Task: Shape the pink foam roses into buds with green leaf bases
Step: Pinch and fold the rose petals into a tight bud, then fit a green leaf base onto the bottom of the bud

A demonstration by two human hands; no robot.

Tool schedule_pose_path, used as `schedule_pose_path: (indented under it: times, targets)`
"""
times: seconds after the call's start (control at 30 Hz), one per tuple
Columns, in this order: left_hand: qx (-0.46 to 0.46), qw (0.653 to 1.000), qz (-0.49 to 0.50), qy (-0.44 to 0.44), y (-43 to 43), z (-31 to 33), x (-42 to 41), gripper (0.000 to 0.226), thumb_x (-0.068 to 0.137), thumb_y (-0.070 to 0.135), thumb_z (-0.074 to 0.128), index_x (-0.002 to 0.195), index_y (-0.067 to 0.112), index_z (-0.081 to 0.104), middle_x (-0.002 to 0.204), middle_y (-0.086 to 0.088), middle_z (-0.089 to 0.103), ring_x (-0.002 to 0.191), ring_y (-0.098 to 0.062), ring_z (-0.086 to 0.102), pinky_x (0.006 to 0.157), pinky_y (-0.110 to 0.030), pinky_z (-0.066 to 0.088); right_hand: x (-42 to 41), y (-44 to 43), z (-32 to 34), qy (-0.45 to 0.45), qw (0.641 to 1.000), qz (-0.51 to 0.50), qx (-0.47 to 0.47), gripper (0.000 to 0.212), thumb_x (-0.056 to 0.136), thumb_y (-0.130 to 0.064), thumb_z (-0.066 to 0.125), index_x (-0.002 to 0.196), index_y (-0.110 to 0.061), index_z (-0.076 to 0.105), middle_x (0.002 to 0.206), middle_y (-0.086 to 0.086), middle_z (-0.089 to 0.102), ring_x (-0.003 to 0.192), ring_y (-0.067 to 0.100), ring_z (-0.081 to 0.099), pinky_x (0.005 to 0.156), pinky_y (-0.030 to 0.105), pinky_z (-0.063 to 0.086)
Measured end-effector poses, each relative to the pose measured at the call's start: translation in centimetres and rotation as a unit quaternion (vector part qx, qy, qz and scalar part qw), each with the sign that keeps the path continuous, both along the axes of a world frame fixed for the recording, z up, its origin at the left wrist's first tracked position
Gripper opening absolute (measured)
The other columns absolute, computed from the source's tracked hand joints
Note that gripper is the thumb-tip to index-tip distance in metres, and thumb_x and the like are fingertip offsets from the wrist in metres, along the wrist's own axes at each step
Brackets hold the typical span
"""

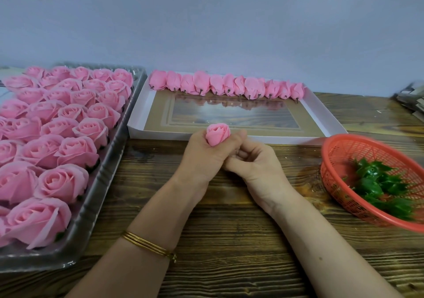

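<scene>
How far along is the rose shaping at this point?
Early, it seems. Done: one row of shaped buds lines the far wall of the white box. In hand: the left hand grips a rose squeezed into a bud, with the right hand curled at its base. Left: a tray packed with open roses, and green leaf bases in the red basket.

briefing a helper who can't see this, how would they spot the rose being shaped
On the wooden table, look in front of the white box, between the clear tray of open roses and the red basket. The bud pokes from the left hand: the only rose held.
</scene>
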State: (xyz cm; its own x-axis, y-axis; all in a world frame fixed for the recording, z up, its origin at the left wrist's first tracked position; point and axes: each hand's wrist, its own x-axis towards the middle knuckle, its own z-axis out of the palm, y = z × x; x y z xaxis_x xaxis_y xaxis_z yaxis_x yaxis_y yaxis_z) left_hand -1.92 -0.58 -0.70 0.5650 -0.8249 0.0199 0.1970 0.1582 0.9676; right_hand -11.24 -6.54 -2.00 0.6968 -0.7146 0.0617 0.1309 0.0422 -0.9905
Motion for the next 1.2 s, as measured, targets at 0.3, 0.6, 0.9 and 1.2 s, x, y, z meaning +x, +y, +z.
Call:
schedule_pose_path:
  times: [0.3, 0.6, 0.9, 1.2]
  targets:
    - [-0.015, 0.997, -0.079, -0.006, 0.4, 0.5, 0.4, 0.049, 0.076, 0.034, 0.070, 0.086, -0.013, 0.058, 0.072, -0.014, 0.042, 0.058, -0.018, 0.043, 0.051, -0.027, 0.035, -0.3, 0.0, 0.7, -0.003, 0.996, 0.060, 0.068, 0.016, 0.085, 0.014, 0.054, 0.076, 0.004, 0.063, 0.065, 0.010, 0.056, 0.068, 0.018, 0.046, 0.070, 0.027, 0.038]
    - [0.003, 0.999, 0.012, -0.043, 0.2, -0.2, 0.5, 0.023, 0.088, 0.024, 0.071, 0.077, 0.005, 0.064, 0.073, -0.013, 0.059, 0.069, -0.021, 0.058, 0.064, -0.032, 0.050, -0.3, 0.2, 0.9, 0.029, 0.999, 0.009, 0.033, 0.016, 0.085, 0.009, 0.058, 0.098, 0.011, 0.068, 0.085, 0.017, 0.066, 0.080, 0.020, 0.058, 0.078, 0.030, 0.047]
    - [0.005, 0.997, 0.062, -0.051, -0.1, -0.2, 0.9, 0.027, 0.089, 0.029, 0.069, 0.066, 0.016, 0.064, 0.055, 0.006, 0.061, 0.053, -0.005, 0.054, 0.051, -0.016, 0.045, -1.5, 0.1, 3.4, 0.010, 0.985, -0.145, -0.090, 0.011, 0.084, 0.003, 0.067, 0.088, -0.007, 0.072, 0.071, 0.005, 0.067, 0.069, 0.012, 0.061, 0.071, 0.023, 0.051]
    - [0.020, 0.997, 0.050, -0.049, 0.0, -0.3, 1.0, 0.029, 0.087, 0.033, 0.070, 0.065, 0.017, 0.060, 0.057, 0.005, 0.060, 0.051, -0.005, 0.049, 0.052, -0.015, 0.043, -6.0, -2.8, 7.1, 0.101, 0.925, -0.271, -0.246, 0.017, 0.086, -0.005, 0.068, 0.083, -0.021, 0.072, 0.078, 0.005, 0.070, 0.068, 0.010, 0.058, 0.069, 0.024, 0.050]
